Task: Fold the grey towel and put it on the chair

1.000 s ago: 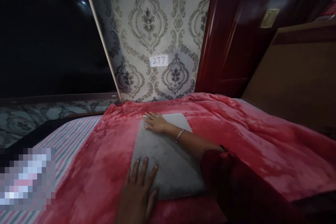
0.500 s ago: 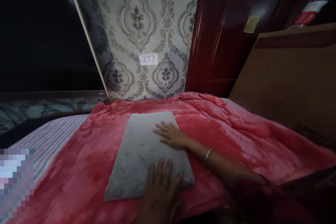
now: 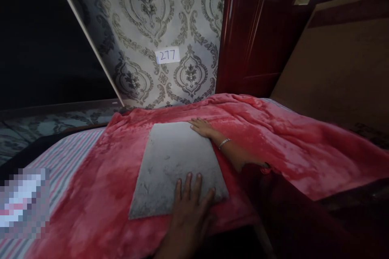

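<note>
A flat grey rectangular piece of soft-looking cloth point(image 3: 179, 153) lies smooth on a red plush blanket point(image 3: 100, 174); I cannot tell whether it is folded. My left hand point(image 3: 190, 206) rests palm down on its near edge, fingers spread. At the far right corner is my right hand point(image 3: 202, 127), its fingers stretched out flat over the cloth's edge. A silver bracelet point(image 3: 225, 143) circles the right wrist. Neither hand grips anything.
Under the blanket a striped sheet point(image 3: 65, 149) shows at the left. Behind stand a dark screen point(image 3: 45, 48), patterned wallpaper point(image 3: 188, 4) with a paper label "277" point(image 3: 167, 55), and a dark red door or panel point(image 3: 255, 32). A large cardboard box point(image 3: 343, 68) is on the right.
My right hand has slid away from me, from the middle right of the cloth to its far right corner. The left hand stays near the front edge. The view has shifted slightly.
</note>
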A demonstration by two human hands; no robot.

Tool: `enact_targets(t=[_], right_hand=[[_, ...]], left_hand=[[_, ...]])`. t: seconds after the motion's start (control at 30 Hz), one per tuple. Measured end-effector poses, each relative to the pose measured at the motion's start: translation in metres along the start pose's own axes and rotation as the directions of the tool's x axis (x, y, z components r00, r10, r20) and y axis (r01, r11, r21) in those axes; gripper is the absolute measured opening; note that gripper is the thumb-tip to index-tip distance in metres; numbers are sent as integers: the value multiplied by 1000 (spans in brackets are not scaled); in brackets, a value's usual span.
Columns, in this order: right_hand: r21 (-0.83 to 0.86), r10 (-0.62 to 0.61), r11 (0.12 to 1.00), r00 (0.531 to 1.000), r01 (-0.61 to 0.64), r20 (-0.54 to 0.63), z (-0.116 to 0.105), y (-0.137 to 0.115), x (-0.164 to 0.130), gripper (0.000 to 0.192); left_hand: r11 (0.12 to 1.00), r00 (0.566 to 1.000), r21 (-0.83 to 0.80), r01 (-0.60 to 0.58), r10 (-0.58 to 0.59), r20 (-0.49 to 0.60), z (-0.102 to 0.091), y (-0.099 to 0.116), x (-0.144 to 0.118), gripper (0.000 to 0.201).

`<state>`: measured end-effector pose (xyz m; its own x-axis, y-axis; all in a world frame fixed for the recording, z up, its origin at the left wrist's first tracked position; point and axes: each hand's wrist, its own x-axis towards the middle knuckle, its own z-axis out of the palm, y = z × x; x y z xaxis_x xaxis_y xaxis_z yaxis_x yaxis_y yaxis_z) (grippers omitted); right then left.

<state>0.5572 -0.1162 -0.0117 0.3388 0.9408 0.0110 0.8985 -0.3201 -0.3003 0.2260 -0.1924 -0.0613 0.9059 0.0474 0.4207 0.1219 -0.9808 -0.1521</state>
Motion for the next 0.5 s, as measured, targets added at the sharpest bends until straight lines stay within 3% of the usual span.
enact_targets(t=[0.17, 0.27, 0.37, 0.5], right_hand=[[-25, 31, 999, 999, -31, -23, -13, -16, -27, 59], [-64, -155, 986, 988, 154, -11, -10, -31, -62, 58], [-77, -350, 933, 936, 353, 49, 1, -48, -98, 58], [-98, -406, 905, 910, 413, 84, 15, -54, -113, 60]], left_hand=[[996, 998, -75, 48, -46, 38, -19, 2, 8, 75], [993, 998, -117, 0, 7, 55, -19, 10, 19, 71], [990, 997, -135, -30, 39, 62, -10, 26, 28, 70], [997, 998, -83, -2, 7, 63, 10, 44, 28, 67]])
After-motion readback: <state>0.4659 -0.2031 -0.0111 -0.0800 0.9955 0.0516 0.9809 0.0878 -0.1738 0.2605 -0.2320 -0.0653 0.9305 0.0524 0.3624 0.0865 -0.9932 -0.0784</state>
